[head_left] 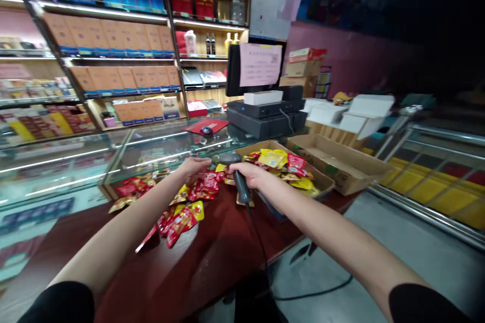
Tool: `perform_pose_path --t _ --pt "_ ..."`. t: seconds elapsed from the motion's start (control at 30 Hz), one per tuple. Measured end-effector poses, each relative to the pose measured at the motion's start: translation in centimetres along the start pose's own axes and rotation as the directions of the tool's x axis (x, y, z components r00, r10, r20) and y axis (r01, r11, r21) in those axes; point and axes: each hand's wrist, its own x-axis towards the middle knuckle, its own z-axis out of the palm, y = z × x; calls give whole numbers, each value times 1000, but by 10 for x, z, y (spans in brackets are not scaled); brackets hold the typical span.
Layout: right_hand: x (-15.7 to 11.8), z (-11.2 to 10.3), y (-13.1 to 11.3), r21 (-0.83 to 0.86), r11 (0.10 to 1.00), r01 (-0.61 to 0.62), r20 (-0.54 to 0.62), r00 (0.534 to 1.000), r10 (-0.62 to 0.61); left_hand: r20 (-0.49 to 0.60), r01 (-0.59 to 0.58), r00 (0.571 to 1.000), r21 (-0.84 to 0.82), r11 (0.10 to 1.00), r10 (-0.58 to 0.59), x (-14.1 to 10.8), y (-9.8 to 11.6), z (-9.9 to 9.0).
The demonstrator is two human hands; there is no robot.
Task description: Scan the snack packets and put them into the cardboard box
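Black sleeves [60,303] top two bare forearms [129,232] stretched over the dark red table [220,267]. At its far right sits an open cardboard box [322,179] of red and yellow packets [275,157]; loose packets [182,224] lie on the left, below and beside the left hand [192,167]. Its fingers are bunched; whether they pinch anything, I cannot tell. The right hand [250,172] wraps its fingers round a grey handheld scanner [241,186], held between loose packets and box. Good handling calls for a steady wrist, a flattened packet facing the scanner's head [227,158], and slack in the cord [261,242].
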Motion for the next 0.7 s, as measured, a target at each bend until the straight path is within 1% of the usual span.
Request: perform_pose_path --t 0.07,0.13,0.2,0.27,0.33,0.4,0.5,0.57,0.7 --pt "6 28 18 -30 999 -28 66 997 29 -22 -18 1000 113 993 20 -23 -16 -28" --pt "10 51 37 -52 997 -64 128 989 71 -35 -66 996 289 955 80 -45 -33 -52" --pt "11 69 53 -68 992 -107 186 976 118 -47 -129 984 472 872 171 -67 -51 -68" --pt "13 83 67 -75 988 -136 229 962 150 -72 -161 964 604 781 254 -88 -67 -77" --pt "15 92 77 -77 987 -143 233 959 158 -88 -168 948 680 714 307 -106 -82 -79" --pt "18 98 85 -91 983 -158 211 962 174 -108 -160 934 726 669 341 -119 -94 -76" --pt "21 103 94 -102 974 -203 184 958 219 -119 -143 918 789 597 377 -132 -110 -68" --pt "22 106 98 -84 972 -219 177 957 231 -99 -121 919 851 511 382 -136 -117 -62" --pt "22 108 100 -47 971 -233 194 952 238 -21 -83 938 956 283 347 -141 -124 -52"
